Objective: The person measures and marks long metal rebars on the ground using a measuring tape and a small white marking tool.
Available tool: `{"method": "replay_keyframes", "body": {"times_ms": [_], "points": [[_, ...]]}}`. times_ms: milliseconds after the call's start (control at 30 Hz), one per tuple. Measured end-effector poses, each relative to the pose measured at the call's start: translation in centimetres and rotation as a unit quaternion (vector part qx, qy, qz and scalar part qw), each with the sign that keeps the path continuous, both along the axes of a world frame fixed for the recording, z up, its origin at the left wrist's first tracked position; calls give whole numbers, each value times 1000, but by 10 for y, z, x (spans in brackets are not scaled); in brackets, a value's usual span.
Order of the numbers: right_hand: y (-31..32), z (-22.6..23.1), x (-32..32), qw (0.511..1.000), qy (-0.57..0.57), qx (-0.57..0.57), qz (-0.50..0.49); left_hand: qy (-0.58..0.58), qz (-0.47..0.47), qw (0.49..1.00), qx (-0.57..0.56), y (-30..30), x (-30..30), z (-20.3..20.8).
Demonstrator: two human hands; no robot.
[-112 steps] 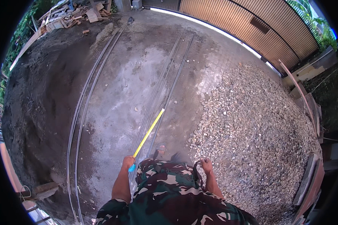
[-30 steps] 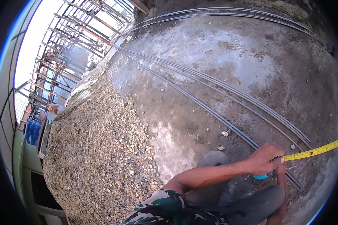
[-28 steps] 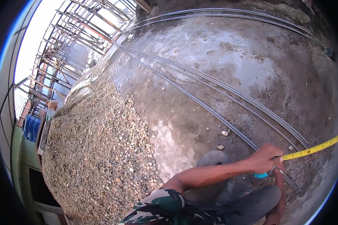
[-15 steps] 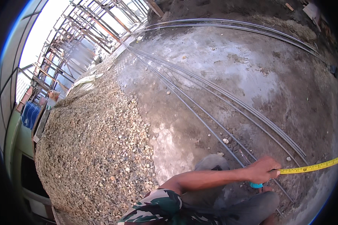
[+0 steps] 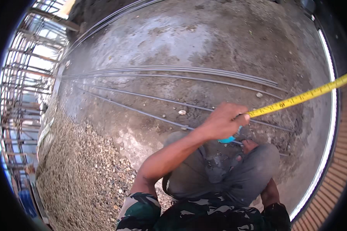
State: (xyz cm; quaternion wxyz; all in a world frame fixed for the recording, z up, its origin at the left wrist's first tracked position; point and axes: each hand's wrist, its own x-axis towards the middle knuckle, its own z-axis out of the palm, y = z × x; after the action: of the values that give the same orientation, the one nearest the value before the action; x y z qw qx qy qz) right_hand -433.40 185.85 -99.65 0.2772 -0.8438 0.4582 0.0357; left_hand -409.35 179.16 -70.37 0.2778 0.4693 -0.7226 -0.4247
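Note:
My left hand (image 5: 225,121) reaches across above my bent knees, its fingers closed on the end of a yellow measuring tape (image 5: 293,101). From there the tape blade runs up to the right, out toward the rim of the picture. Just under the hand shows a teal object (image 5: 227,139); whether the hand holds it I cannot tell. Long thin steel bars (image 5: 142,100) lie on the ground, two of them passing beneath the hand. Of my right arm only a piece of forearm (image 5: 270,192) appears beside my knee; the right hand is hidden.
A heap of gravel (image 5: 77,173) spreads at the left. More steel bars (image 5: 196,69) stretch across the concrete floor (image 5: 173,38). Small stones lie about, one pale stone (image 5: 182,112) near the bars. Wooden scaffolding (image 5: 27,77) stands far left, and a ribbed brown surface (image 5: 331,184) borders the right.
The view has swung to the right, so the gravel and scaffolding sit further left. My left hand still grips the tape, which now slants upward more steeply.

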Motion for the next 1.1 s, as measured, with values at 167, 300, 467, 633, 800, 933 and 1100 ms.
{"method": "replay_keyframes", "body": {"times_ms": [167, 300, 467, 633, 800, 933, 1100], "points": [[19, -29, -13, 999, 10, 0, -35, -43, -12, 976, 213, -12, 73, -67], [51, -17, -48, 945, -141, 6, -294, -114, -65, 942, 308, -17, 73, -161], [93, -46, -72, 557, -458, 155, -675, -214, -205, 901, 318, 6, 82, -259], [86, -43, -103, 326, -600, 210, -699, -247, -217, 880, 342, 20, 89, -284], [72, -49, -114, 329, -595, 118, -724, -295, -241, 879, 287, 19, 62, -278], [75, -63, -134, 307, -564, 78, -763, -275, -239, 877, 313, 23, 47, -285], [80, -70, -157, 300, -500, 21, -812, -251, -296, 850, 356, 29, 27, -282]]}}
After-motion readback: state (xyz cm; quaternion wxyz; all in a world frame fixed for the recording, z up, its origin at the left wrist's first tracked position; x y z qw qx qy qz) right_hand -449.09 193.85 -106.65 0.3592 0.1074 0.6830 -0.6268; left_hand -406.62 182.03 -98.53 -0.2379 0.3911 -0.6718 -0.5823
